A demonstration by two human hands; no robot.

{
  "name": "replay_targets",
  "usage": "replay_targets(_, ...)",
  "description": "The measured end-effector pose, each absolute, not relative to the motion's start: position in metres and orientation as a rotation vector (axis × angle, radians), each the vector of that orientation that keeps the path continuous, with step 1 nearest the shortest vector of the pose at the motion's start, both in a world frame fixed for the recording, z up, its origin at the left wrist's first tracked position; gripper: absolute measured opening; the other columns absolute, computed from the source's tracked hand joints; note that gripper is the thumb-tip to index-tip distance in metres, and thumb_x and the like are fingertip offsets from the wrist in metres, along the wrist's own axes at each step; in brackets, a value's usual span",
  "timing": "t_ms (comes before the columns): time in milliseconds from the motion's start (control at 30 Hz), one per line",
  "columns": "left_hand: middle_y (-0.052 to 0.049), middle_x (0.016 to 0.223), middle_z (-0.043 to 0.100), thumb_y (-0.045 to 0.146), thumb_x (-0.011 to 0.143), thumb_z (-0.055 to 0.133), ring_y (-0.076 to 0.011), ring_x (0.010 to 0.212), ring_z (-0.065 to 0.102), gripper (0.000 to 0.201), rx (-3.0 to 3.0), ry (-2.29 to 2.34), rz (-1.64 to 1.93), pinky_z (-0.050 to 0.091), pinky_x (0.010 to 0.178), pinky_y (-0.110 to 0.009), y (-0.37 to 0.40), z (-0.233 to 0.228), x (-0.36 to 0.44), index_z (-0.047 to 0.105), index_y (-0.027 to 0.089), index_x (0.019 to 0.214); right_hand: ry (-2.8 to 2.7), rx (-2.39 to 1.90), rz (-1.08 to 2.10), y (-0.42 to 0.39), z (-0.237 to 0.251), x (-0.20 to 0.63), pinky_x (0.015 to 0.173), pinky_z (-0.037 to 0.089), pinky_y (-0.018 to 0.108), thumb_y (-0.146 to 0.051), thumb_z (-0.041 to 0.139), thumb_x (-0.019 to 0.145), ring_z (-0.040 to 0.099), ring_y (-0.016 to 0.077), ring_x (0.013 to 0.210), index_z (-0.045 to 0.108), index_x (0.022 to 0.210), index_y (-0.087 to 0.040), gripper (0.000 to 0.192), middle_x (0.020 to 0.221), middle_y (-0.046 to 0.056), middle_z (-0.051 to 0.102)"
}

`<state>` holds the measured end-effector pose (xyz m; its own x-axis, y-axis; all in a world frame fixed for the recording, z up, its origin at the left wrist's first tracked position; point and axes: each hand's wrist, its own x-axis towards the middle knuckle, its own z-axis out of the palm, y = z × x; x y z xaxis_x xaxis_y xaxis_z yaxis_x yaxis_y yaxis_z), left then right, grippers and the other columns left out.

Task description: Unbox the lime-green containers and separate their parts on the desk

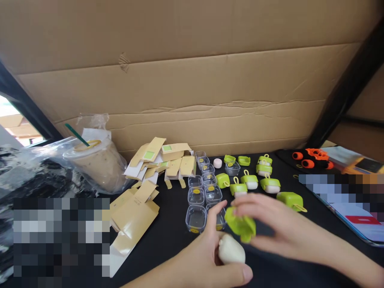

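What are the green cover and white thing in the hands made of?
Green cover: probably plastic, slightly glossy, judging by its bright plain color and molded-looking edges. White thing: smooth, matte and rounded; maybe plastic, but its look can't settle it.

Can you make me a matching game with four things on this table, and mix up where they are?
Things
1. bare white piece
2. green cap nearest the camera
3. dark green straw
4. brown cardboard boxes

Places
A. poking out of the drink cup
B. held in the right hand
C. on the black tabletop, left of the clear containers
D. held in the left hand

Right pairs: 1-D, 2-B, 3-A, 4-C
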<state>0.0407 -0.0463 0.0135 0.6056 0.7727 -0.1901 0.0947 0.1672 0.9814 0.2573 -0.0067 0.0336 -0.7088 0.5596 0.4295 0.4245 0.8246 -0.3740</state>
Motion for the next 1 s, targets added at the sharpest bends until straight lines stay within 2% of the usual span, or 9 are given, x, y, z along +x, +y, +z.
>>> replay_targets(100, 0.002, 0.083, 0.055, 0.028, 0.069, 0.073, -0.0057, 0.062, 0.044, 0.067, 1.270, 0.746, 0.642, 0.034, 0.059, -0.020, -0.045, 0.007, 0.043, 0.029, 0.022, 0.119, -2.174, -0.988, 0.205, 0.032, 0.041, 0.277, 0.092, 0.049, 0.042, -0.035, 0.069, 0.076, 0.058, 0.0257, 0.106, 0.053, 0.112, -0.024, 0.041, 0.112, 0.007, 0.062)
replay_targets(167, -0.002, 0.093, 0.057, 0.028, 0.069, 0.073, -0.0063, 0.066, 0.045, 0.047, 1.294, 0.708, 0.662, 0.034, 0.060, -0.021, -0.043, 0.004, 0.044, 0.037, 0.022, 0.099, -2.088, -1.110, 0.206, 0.070, 0.046, 0.292, 0.090, 0.049, 0.039, -0.041, 0.066, 0.079, 0.060, 0.0237, 0.101, 0.049, 0.120, -0.023, 0.048, 0.115, 0.008, 0.061)
replay_targets(267, -0.005, 0.106, 0.050, 0.022, 0.066, 0.073, -0.0089, 0.076, 0.046, 0.038, 1.436, 0.679, 0.732, 0.035, 0.064, -0.022, -0.041, 0.002, 0.045, 0.046, 0.020, 0.093, -2.008, -1.367, 0.206, 0.131, 0.046, 0.309, 0.090, 0.050, 0.033, -0.035, 0.068, 0.077, 0.061, 0.0216, 0.099, 0.052, 0.116, -0.017, 0.045, 0.112, 0.010, 0.062)
replay_targets(367, -0.005, 0.103, 0.044, 0.019, 0.063, 0.073, -0.0130, 0.085, 0.046, 0.037, 1.574, 0.693, 0.794, 0.036, 0.070, -0.025, -0.040, 0.006, 0.045, 0.055, 0.019, 0.095, -1.963, -1.537, 0.176, 0.176, 0.035, 0.315, 0.083, 0.052, 0.036, -0.029, 0.068, 0.079, 0.063, 0.0211, 0.092, 0.057, 0.109, -0.012, 0.036, 0.112, 0.011, 0.062)
replay_targets(500, -0.002, 0.093, 0.049, 0.018, 0.060, 0.074, -0.0117, 0.078, 0.049, 0.047, 1.483, 0.729, 0.763, 0.038, 0.072, -0.027, -0.042, 0.009, 0.046, 0.047, 0.020, 0.098, -1.893, -1.746, 0.171, 0.201, 0.018, 0.316, 0.080, 0.052, 0.041, -0.031, 0.056, 0.091, 0.061, 0.0202, 0.096, 0.056, 0.116, -0.017, 0.029, 0.116, 0.007, 0.059)
replay_targets(633, -0.001, 0.088, 0.053, 0.014, 0.059, 0.072, -0.0093, 0.073, 0.051, 0.046, 1.398, 0.683, 0.746, 0.040, 0.072, -0.025, -0.043, 0.005, 0.046, 0.043, 0.020, 0.094, -1.876, -1.742, 0.176, 0.201, 0.017, 0.317, 0.081, 0.052, 0.041, -0.032, 0.056, 0.091, 0.061, 0.0202, 0.096, 0.056, 0.116, -0.017, 0.029, 0.116, 0.007, 0.059)
replay_targets(767, 0.002, 0.085, 0.052, 0.021, 0.063, 0.066, -0.0055, 0.059, 0.053, 0.033, 1.264, 0.598, 0.774, 0.043, 0.056, -0.020, -0.037, 0.004, 0.046, 0.045, 0.018, 0.088, -1.940, -1.461, 0.183, 0.175, 0.031, 0.305, 0.088, 0.050, 0.038, -0.032, 0.058, 0.087, 0.059, 0.0225, 0.103, 0.054, 0.108, -0.015, 0.027, 0.115, 0.012, 0.058)
replay_targets(867, 0.004, 0.068, 0.053, 0.038, 0.073, 0.059, -0.0044, 0.039, 0.044, 0.026, 1.217, 0.726, 0.786, 0.033, 0.037, -0.017, -0.027, 0.016, 0.047, 0.045, 0.018, 0.083, -2.044, -1.187, 0.238, 0.129, 0.038, 0.283, 0.089, 0.051, 0.034, -0.032, 0.061, 0.081, 0.060, 0.0203, 0.104, 0.042, 0.114, -0.020, 0.040, 0.117, 0.011, 0.056)
replay_targets(1000, 0.005, 0.066, 0.056, 0.036, 0.081, 0.056, -0.0067, 0.049, 0.046, 0.023, 1.426, 1.025, 1.021, 0.037, 0.047, -0.018, -0.011, 0.040, 0.053, 0.050, 0.019, 0.095, -2.154, -0.792, 0.264, 0.058, 0.035, 0.253, 0.089, 0.052, 0.036, -0.025, 0.066, 0.075, 0.061, 0.0200, 0.103, 0.036, 0.120, -0.024, 0.055, 0.111, 0.006, 0.057)
